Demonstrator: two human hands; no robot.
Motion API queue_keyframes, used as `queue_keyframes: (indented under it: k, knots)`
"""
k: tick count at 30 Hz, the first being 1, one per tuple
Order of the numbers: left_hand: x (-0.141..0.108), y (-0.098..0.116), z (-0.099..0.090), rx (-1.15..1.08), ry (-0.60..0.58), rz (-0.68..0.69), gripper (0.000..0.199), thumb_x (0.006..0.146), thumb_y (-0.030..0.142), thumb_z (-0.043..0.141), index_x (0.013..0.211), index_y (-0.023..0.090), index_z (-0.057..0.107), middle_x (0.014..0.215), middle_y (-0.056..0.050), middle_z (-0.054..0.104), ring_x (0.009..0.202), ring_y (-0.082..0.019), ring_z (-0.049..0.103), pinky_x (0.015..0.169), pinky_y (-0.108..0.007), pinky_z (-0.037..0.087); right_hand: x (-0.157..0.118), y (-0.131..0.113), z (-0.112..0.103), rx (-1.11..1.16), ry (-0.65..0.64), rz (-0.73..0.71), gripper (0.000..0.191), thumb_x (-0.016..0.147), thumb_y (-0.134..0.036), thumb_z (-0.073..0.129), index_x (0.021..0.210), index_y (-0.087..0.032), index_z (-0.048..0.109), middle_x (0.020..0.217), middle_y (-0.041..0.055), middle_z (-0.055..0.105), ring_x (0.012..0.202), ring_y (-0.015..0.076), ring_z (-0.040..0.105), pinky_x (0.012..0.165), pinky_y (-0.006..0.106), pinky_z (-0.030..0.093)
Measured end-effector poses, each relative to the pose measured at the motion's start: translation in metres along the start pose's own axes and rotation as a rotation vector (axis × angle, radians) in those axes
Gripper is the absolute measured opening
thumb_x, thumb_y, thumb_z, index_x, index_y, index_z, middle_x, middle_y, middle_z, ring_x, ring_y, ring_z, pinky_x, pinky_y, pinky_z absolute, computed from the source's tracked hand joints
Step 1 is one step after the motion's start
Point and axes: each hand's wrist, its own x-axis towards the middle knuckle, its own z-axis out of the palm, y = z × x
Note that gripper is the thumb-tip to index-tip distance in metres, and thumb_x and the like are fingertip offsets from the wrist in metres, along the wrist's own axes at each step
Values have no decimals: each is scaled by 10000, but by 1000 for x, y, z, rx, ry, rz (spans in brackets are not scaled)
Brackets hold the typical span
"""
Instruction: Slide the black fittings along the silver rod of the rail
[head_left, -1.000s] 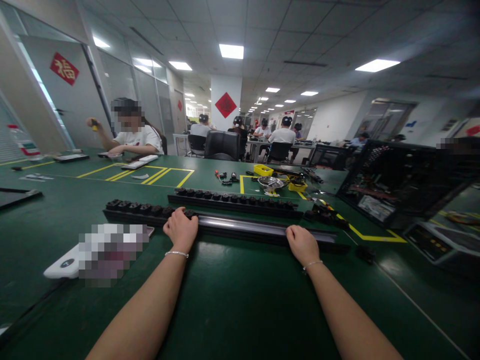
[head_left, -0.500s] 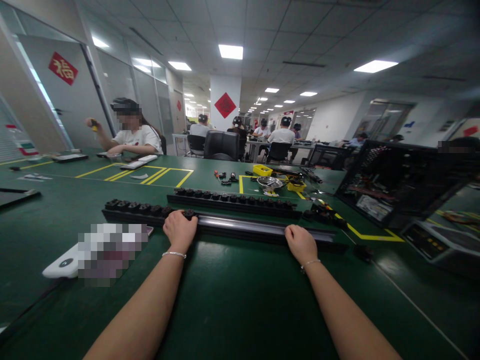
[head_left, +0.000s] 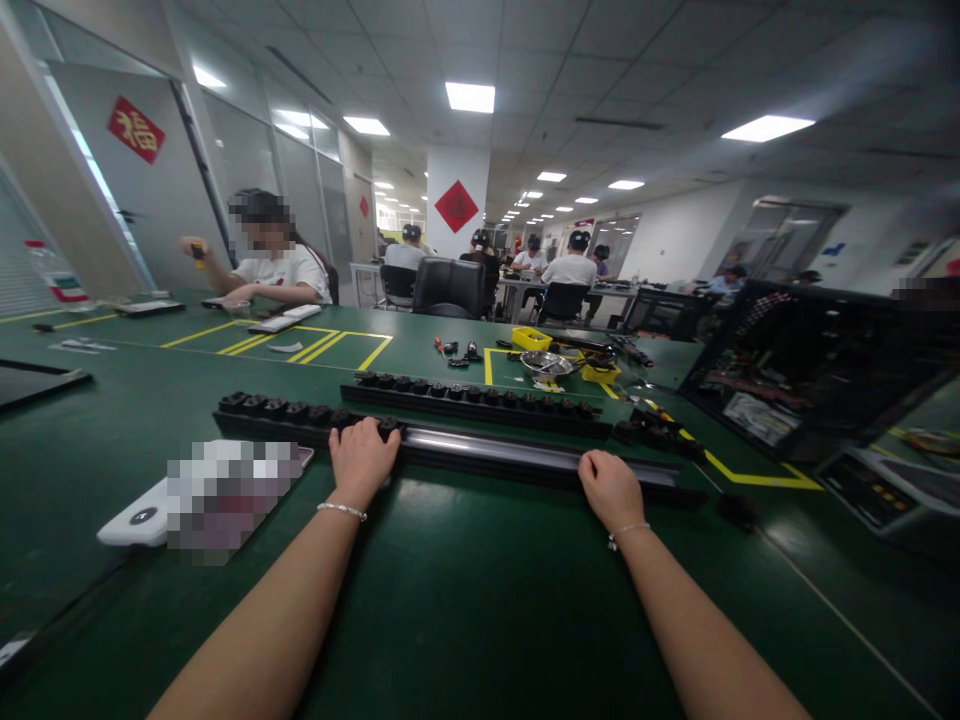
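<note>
Gripping near rail (head_left: 487,449) with left hand (head_left: 363,458) and right hand (head_left: 613,490) | already lined with black pieces (head_left: 276,407) left of grip; still bare between hands | backed beyond grip by lined far rail (head_left: 465,410)

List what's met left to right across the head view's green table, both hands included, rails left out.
Bottle with red cap → white device → left hand → steel bowl → right hand → large black case.
</note>
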Motion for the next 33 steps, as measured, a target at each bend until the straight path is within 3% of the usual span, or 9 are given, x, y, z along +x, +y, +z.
queue_keyframes:
  k: [6,14,33]
  knots:
    - [3,0,-5,12,-26,28,423,775,472,386,926,133,591,952,-148,664,977,-297,563,931,-416,347,0,-1,0,33,10,2,264,856,-232,362,639,-196,510,643,33,559,652,164,478,612,283,295]
    - [3,2,-6,37,-25,18,403,761,476,402,891,145,593,908,-132,665,915,-292,572,830,-387,388,1,-1,-2,63,-11,17,262,857,-229,359,625,-202,477,635,32,549,649,168,475,616,285,303]
    - [-2,8,-3,-29,-21,13,386,755,513,425,875,185,590,937,-107,668,983,-285,547,948,-423,314,2,1,2,41,7,42,245,836,-227,374,620,-203,489,659,34,570,675,170,488,636,286,295]
